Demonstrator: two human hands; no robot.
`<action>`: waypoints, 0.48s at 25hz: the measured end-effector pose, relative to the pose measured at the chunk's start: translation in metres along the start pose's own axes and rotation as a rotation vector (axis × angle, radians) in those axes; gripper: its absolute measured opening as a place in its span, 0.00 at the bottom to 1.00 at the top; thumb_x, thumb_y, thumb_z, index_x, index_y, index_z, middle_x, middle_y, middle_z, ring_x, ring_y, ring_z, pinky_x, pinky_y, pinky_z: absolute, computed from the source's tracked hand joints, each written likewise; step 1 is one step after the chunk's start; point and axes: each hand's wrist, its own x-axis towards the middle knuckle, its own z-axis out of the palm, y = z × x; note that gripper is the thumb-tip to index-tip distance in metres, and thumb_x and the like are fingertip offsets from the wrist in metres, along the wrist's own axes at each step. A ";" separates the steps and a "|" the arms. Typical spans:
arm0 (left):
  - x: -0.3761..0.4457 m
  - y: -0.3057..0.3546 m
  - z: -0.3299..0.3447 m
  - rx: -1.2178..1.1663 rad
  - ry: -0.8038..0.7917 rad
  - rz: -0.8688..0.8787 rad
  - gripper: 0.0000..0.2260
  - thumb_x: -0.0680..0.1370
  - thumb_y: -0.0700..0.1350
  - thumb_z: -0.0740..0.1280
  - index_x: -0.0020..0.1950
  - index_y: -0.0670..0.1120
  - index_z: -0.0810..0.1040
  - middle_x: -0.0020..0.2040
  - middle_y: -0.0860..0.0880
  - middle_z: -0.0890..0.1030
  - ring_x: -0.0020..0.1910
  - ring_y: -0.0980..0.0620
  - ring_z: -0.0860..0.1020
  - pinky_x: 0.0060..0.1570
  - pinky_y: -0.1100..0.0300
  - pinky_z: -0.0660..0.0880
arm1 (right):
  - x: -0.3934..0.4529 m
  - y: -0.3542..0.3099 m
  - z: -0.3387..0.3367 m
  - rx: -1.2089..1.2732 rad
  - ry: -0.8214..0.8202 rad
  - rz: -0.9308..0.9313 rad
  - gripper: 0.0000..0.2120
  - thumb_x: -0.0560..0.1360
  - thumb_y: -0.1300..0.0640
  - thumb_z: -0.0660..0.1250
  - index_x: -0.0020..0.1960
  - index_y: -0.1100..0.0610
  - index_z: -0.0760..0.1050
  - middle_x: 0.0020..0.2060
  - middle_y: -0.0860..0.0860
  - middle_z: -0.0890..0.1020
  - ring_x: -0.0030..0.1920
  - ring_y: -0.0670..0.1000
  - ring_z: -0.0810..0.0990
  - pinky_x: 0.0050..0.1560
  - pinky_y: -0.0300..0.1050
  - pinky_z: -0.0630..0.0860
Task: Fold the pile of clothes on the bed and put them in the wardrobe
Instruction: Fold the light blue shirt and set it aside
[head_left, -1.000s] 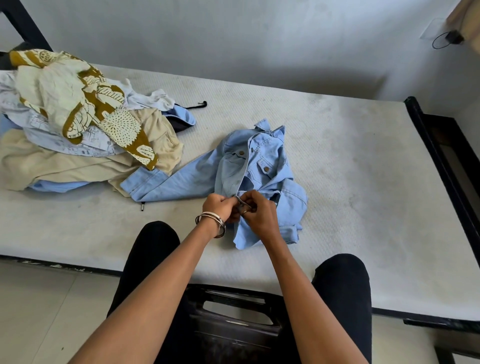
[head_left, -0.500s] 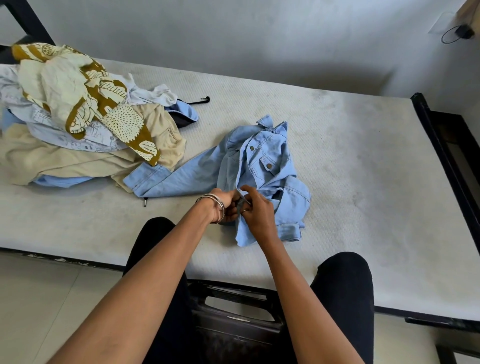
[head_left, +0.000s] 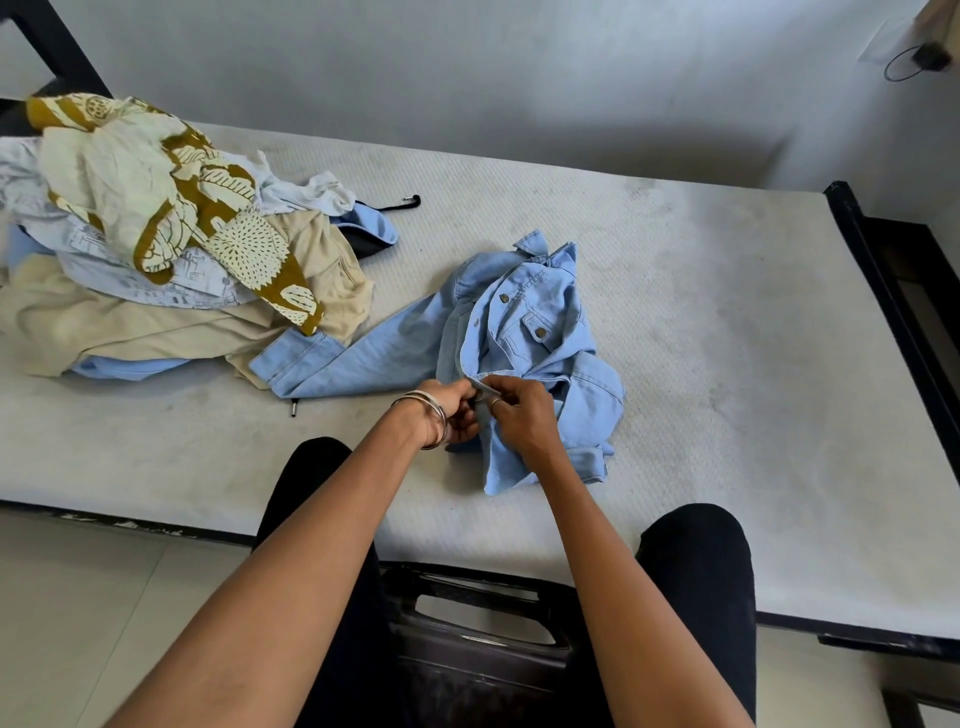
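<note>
Denim jacket (head_left: 524, 332) lies crumpled on the bed (head_left: 701, 322), its front edge pinched by the left hand (head_left: 453, 413) and right hand (head_left: 522, 418).

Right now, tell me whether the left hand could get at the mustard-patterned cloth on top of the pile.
Probably yes. The left hand pinches the denim jacket and must let go first; the mustard-patterned cloth lies uncovered atop the pile, nothing between.
</note>
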 end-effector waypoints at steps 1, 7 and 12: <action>0.000 0.000 0.001 -0.031 -0.009 -0.003 0.14 0.78 0.37 0.62 0.32 0.42 0.70 0.20 0.50 0.66 0.18 0.54 0.67 0.26 0.62 0.74 | 0.002 0.001 0.001 -0.054 0.034 -0.043 0.11 0.69 0.67 0.66 0.48 0.60 0.84 0.41 0.55 0.85 0.44 0.54 0.82 0.49 0.48 0.77; 0.002 -0.002 -0.010 0.361 0.021 0.395 0.06 0.76 0.36 0.68 0.39 0.40 0.77 0.30 0.44 0.76 0.27 0.50 0.76 0.36 0.55 0.80 | 0.005 0.018 0.008 0.167 0.075 0.111 0.03 0.73 0.64 0.70 0.43 0.59 0.82 0.35 0.51 0.83 0.36 0.47 0.79 0.44 0.48 0.77; 0.000 -0.015 -0.015 0.568 0.012 0.733 0.13 0.72 0.40 0.75 0.54 0.49 0.78 0.42 0.51 0.80 0.41 0.52 0.79 0.41 0.61 0.78 | 0.009 0.006 0.000 0.536 0.100 0.346 0.09 0.78 0.67 0.64 0.41 0.63 0.79 0.33 0.57 0.81 0.32 0.51 0.78 0.36 0.44 0.78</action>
